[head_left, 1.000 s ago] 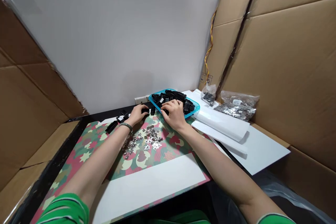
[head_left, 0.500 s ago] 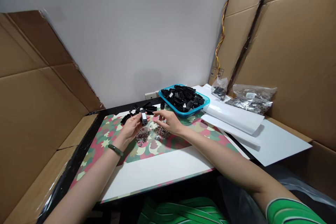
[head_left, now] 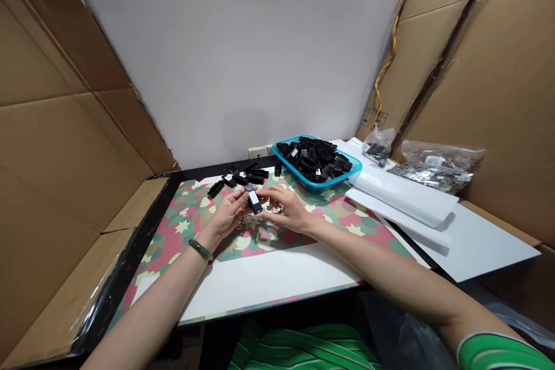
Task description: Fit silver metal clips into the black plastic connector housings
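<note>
My left hand [head_left: 229, 212] grips a small, oblong black plastic part [head_left: 254, 199] with a white rectangular face turned up. The part is tilted, held above the patterned board. From the other side, my right hand [head_left: 288, 210] curls with index finger and thumb at the part's right edge and lower end. Small shiny metal pieces [head_left: 245, 223] lie scattered under both hands, partly hidden by them. Behind, several loose black plastic parts [head_left: 240, 178] lie on the board, some with white faces.
A blue plastic basket [head_left: 316, 186] heaped with black parts stands at the back right. Beyond it lie a rolled white sheet [head_left: 403, 193], a clear bag of metal pieces [head_left: 437, 173] and a smaller bag [head_left: 378, 147]. Cardboard walls [head_left: 52, 144] flank the table; a wall socket [head_left: 257, 152] sits behind.
My right hand has come in from apart to meet the black plastic part in my left hand. The view has shifted slightly left, so things appear further right.
</note>
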### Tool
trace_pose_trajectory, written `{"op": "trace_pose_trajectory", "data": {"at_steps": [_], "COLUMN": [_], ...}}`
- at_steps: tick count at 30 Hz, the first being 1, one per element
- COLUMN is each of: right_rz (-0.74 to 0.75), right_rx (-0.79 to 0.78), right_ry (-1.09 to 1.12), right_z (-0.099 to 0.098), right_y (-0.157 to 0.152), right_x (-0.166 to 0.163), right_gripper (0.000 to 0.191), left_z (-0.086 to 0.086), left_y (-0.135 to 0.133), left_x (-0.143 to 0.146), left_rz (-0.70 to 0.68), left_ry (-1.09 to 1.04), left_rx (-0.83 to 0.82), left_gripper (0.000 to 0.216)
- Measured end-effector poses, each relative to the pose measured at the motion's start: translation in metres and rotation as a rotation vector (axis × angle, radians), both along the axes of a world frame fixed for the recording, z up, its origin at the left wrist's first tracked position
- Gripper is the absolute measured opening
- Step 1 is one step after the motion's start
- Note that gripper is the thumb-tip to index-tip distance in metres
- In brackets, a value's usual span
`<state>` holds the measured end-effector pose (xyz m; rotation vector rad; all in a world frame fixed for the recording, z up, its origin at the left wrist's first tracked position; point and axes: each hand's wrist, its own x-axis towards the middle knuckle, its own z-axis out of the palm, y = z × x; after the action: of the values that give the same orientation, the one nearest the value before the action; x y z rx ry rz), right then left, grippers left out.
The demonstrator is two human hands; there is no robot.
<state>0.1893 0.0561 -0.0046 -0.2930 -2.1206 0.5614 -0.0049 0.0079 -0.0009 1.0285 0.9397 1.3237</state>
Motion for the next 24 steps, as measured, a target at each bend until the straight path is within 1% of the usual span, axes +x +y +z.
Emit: {"op": "trace_pose_trajectory", "data": {"at_steps": [6, 10, 13, 17, 20, 22, 24], "right_rz": [-0.036, -0.096, -0.132, -0.128, -0.114, -0.094, -0.05], "right_rx": [0.062, 0.1, 0.116, 0.075, 0.001, -0.033, -0.036], "right_ry": [0.007, -0.023, 0.006, 0.077, 0.083, 0.062, 0.032], "right_z": [-0.003, -0.006, -0.006, -0.004, -0.003, -0.004, -0.005], "right_y": [0.0, 0.001, -0.001, -0.004, -0.004, -0.002, 0.001], "right_x": [-0.001, -0.001, -0.003, -0.005, -0.005, -0.005, -0.005], "right_gripper": [0.038, 0.036, 0.03, 0.022, 0.018, 0.017, 0.018], "left_z": [0.006, 0.009, 0.009, 0.009, 0.01, 0.013, 0.017], "left_y": [-0.005, -0.007, -0.007, -0.007, -0.007, -0.008, -0.008], "left_x": [0.004, 0.005, 0.005, 0.003, -0.001, -0.004, -0.006], "left_rz": [-0.021, 0.005, 0.024, 0.038, 0.096, 0.129, 0.131], "left_ry": [-0.032, -0.013, -0.035, -0.025, 0.109, 0.271, 0.449], "left_rx": [-0.015, -0.007, -0.007, 0.03, 0.109, 0.193, 0.281], "left_gripper": [0.037, 0.033, 0.032, 0.033, 0.036, 0.038, 0.04]}}
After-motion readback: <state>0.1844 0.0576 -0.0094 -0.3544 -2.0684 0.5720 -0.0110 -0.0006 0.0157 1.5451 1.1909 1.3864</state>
